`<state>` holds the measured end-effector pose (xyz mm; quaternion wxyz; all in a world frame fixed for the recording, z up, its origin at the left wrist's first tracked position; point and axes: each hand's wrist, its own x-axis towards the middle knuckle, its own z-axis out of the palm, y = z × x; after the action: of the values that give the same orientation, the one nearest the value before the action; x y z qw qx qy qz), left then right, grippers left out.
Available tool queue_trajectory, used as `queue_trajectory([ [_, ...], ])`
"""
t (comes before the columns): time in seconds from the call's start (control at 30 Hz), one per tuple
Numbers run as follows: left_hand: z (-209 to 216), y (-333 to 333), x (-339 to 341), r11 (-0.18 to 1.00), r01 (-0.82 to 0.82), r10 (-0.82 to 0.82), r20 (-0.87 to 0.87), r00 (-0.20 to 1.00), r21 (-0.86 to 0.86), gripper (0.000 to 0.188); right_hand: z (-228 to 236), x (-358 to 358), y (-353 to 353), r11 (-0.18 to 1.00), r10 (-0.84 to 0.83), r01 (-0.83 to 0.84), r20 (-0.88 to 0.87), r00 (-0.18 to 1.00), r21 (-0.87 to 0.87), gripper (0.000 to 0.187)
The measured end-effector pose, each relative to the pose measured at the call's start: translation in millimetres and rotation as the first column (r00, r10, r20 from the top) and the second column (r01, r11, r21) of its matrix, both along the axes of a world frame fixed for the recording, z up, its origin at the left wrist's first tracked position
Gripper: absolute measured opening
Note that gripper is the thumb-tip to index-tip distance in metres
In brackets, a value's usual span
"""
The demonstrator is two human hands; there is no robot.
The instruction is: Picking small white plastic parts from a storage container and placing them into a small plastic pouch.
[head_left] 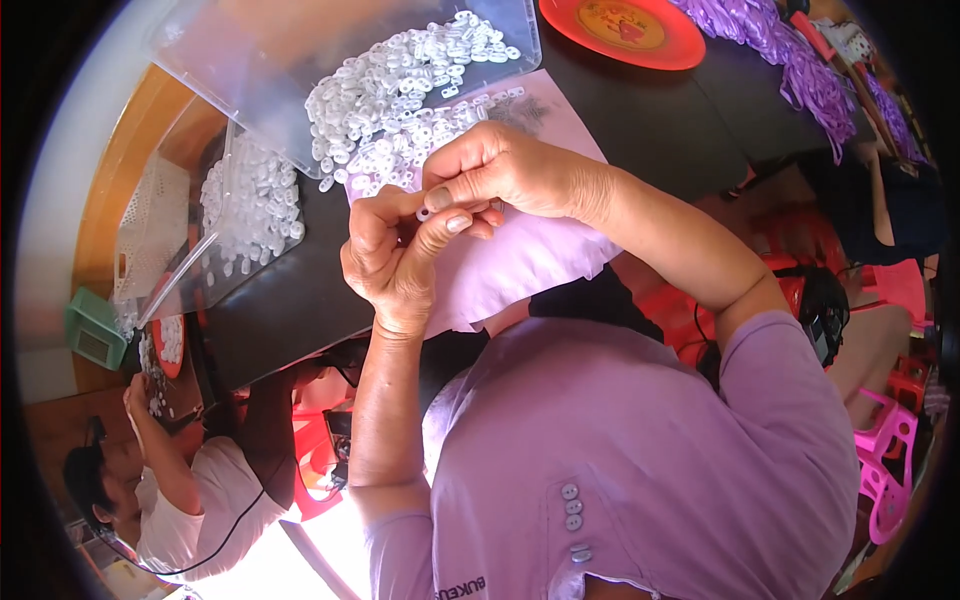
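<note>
Above the near edge of the black table (265, 325), the left hand (388, 245) and right hand (512, 170), fingers curled nearly closed, pinch 1 small white piece (424, 214) between them. Probably light, stiff and slippery, it seems best held by its outer rim, clear of the hole.

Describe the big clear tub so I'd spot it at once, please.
Find the dark table, then the pinkish cloth beneath the left hand and right hand. Just beyond the hands is the clear tub, heaped with small white pieces. It looks larger than the other clear container of white pieces, to its left.
</note>
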<state>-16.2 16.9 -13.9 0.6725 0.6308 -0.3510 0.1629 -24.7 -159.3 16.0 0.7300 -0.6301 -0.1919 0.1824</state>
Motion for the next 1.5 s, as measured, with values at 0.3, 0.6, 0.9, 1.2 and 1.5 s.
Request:
queue_trajectory([
  [0.3,108.7,61.4,34.9,0.769,-0.639,0.628,0.155,0.763,0.027,0.019,0.6,12.1,-21.5,0.839,-0.54,0.542,-0.048,0.84,0.051,0.028],
  [0.6,58.9,46.6,12.4,0.719,-0.382,0.229,0.321,0.919,0.581,0.01,0.5,8.7,-14.3,0.848,-0.528,0.528,-0.032,0.849,0.032,0.025],
  [0.9,2.2,19.2,18.7,0.532,-0.425,0.07,0.462,0.884,0.732,0.01,-3.3,6.1,-3.0,0.873,-0.487,0.488,0.022,0.873,-0.024,0.022],
  [1.2,7.8,27.4,21.5,0.75,-0.192,0.235,0.017,0.972,0.633,0.007,-15.2,10.6,2.5,0.81,-0.54,0.578,0.261,0.8,-0.099,0.018],
  [1.5,-0.1,21.3,23.7,0.475,-0.435,0.011,0.489,0.872,0.765,0.011,-18.2,13.3,1.1,0.789,-0.542,0.605,0.34,0.768,-0.109,0.018],
])
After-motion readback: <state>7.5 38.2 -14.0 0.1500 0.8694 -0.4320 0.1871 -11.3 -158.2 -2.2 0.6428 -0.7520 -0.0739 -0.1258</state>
